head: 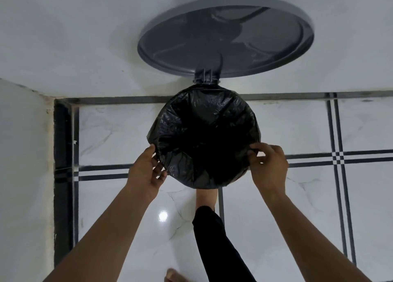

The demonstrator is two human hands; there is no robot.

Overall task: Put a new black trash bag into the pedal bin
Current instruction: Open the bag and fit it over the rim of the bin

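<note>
A black trash bag [202, 133] lines the round pedal bin, its edge folded over the whole rim, so the bin's body is hidden. The grey lid [229, 37] stands raised on its hinge [205, 77] at the far side, against the wall. My left hand [146, 171] touches the bag's edge at the near left of the rim, fingers curled around the plastic. My right hand [270, 162] pinches the bag's edge at the near right. A foot [206, 196] in a black trouser leg reaches under the bin's front.
The bin stands on a white marble-patterned tile floor [119, 130] with dark stripe borders, right against a white wall [74, 37]. Another white wall [23, 154] closes the left side. My other foot [174, 276] shows at the bottom edge.
</note>
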